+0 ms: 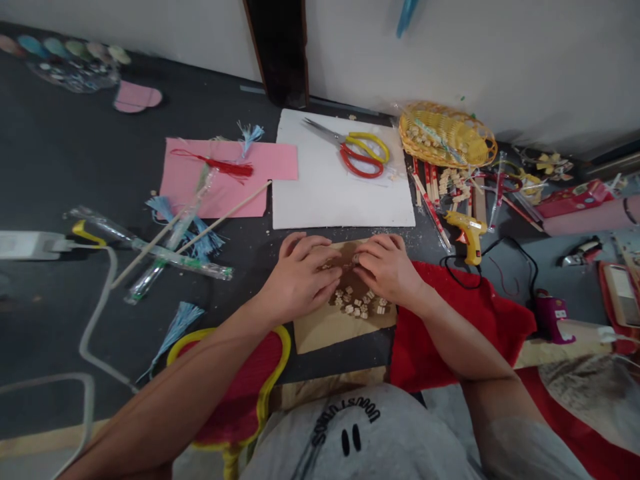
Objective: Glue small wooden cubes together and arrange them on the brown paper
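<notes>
Both hands are over a brown sheet (pixel 320 332) on the dark table. My left hand (pixel 306 275) is curled at its left side, fingertips bent inward; something small and pale shows by its fingers, too small to name. My right hand (pixel 384 267) faces it from the right, thumb and fingers pressed together around a small thing I cannot make out. A narrow gap separates the two hands. Just below them several small pale wooden pieces (pixel 357 311) lie scattered on the sheet.
Beyond the hands, scissors (pixel 361 150) lie on a white board (pixel 310 200). Right: a yellow basket (pixel 450 133), a yellow glue gun (pixel 467 233) and red cloth (pixel 420 347). Left: pink sheets (pixel 175 180), tassels, sticks and a white cable (pixel 95 320). Near the left arm is a yellow-rimmed fan-like object (pixel 240 380).
</notes>
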The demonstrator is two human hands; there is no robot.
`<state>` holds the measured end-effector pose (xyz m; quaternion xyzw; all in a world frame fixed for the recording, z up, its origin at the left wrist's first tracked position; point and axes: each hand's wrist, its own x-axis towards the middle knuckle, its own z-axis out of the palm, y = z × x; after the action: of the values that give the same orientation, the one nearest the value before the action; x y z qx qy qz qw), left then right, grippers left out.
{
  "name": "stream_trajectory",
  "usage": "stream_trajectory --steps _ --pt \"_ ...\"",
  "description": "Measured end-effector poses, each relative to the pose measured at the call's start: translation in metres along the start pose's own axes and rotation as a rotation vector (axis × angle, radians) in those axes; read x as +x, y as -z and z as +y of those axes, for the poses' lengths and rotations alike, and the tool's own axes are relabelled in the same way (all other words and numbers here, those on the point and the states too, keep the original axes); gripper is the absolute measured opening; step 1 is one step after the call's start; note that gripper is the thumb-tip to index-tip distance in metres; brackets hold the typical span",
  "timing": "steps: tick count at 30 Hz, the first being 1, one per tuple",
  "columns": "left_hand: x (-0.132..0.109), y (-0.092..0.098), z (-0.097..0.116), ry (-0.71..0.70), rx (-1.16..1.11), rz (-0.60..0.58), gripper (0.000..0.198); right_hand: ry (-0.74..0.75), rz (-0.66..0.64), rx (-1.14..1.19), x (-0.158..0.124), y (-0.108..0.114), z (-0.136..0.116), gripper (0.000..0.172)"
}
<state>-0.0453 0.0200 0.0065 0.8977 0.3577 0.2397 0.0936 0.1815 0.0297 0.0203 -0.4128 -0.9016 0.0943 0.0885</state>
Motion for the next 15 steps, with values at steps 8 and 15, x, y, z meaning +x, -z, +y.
stream_trajectory --steps 8,15 --pt "-0.0012 -0.0010 -0.0008 0.009 -0.005 -0.005 0.016 -0.004 0.018 0.008 0.0007 -0.0037 0.0013 0.016" --pt "0.0001 -0.0008 0.0008 0.004 0.009 -0.012 0.018 -0.013 0.010 0.020 0.0008 -0.0062 0.0012 0.016"
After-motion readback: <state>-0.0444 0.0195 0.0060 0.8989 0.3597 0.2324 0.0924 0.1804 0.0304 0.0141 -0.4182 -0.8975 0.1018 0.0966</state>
